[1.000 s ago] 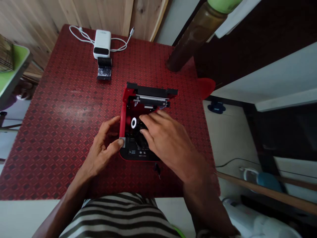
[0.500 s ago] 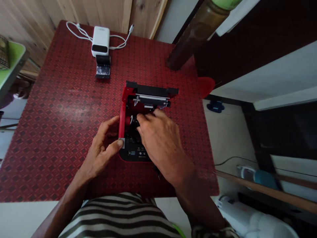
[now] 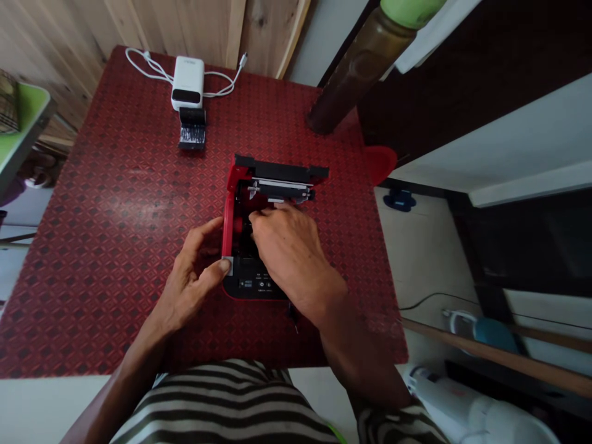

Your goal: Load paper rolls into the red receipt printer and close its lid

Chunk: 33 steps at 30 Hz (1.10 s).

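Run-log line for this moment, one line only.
left hand: touching red-black device, left side | right hand: over its open bay, grip hidden | lid: raised

Red shell [image 3: 228,225] at the left hand [image 3: 192,277] looks smooth, semi-glossy plastic; panel [image 3: 253,271] just right of it maybe matt plastic, kinda dim there. Table [image 3: 124,209] has a sheen, wall [image 3: 185,28] beyond's grainy wood.

Red patterned table [image 3: 139,246]
Red-and-black device [image 3: 245,271] touching the left fingers [image 3: 206,231]; beyond them lie a white power bank [image 3: 188,77] and a black strip [image 3: 192,131].
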{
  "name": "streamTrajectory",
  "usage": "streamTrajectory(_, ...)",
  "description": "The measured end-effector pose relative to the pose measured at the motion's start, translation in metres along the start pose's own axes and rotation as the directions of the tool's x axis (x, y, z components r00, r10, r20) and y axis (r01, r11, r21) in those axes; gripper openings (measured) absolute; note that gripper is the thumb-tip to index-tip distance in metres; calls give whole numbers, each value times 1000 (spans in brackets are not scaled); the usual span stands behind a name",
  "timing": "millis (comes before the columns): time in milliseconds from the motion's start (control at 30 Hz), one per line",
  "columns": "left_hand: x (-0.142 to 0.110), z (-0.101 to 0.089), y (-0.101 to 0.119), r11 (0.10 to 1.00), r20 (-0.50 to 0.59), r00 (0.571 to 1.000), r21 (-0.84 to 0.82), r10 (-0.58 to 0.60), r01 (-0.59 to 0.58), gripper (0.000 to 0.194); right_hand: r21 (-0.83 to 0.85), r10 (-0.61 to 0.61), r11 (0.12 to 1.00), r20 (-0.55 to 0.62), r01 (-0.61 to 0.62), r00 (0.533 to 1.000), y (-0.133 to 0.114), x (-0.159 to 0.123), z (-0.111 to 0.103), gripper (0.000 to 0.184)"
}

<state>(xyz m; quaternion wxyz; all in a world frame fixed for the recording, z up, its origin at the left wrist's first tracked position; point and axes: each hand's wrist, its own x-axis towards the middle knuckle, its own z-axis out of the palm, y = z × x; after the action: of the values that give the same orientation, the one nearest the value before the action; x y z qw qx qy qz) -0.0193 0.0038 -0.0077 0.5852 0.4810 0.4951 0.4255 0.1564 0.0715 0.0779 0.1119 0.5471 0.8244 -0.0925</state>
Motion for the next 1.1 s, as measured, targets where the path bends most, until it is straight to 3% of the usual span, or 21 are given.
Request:
streamTrajectory(200, 1, 1, 1, 1000, -1, 1000, -12, 3, -3, 63, 16, 30, 999, 30, -30, 999, 5, 2, -1, 34)
streamTrajectory(367, 0, 1, 2, 1000, 3, 1000, -19, -4, 4, 63, 154, -53, 985, -129, 73, 990, 14, -20, 3, 35)
streamTrajectory(533, 0, 0, 2, 1000, 14, 1000, -25, 11, -10, 63, 345, -215, 877, -339, 334, 916, 26, -58, 17, 17)
streamTrajectory(667, 0, 0, 0, 1000, 6, 1000, -20, 8, -7, 64, 406, -195, 828, -438, 386, 878, 29, -68, 36, 5)
streamTrajectory(867, 0, -1, 3, 999, 7, 999, -30, -32, 32, 62, 520, -114, 749, -510, 411, 853, 38, -66, 47, 26)
streamTrajectory(967, 0, -1, 8, 999, -7, 999, -5, -40, 40, 58, 520, -117, 751, -501, 407, 857, 43, -64, 46, 29)
streamTrajectory(1100, 1, -1, 12, 999, -43, 998, 29, -40, 42, 58, 529, -148, 775, -380, 346, 913, 46, -59, 37, 34)
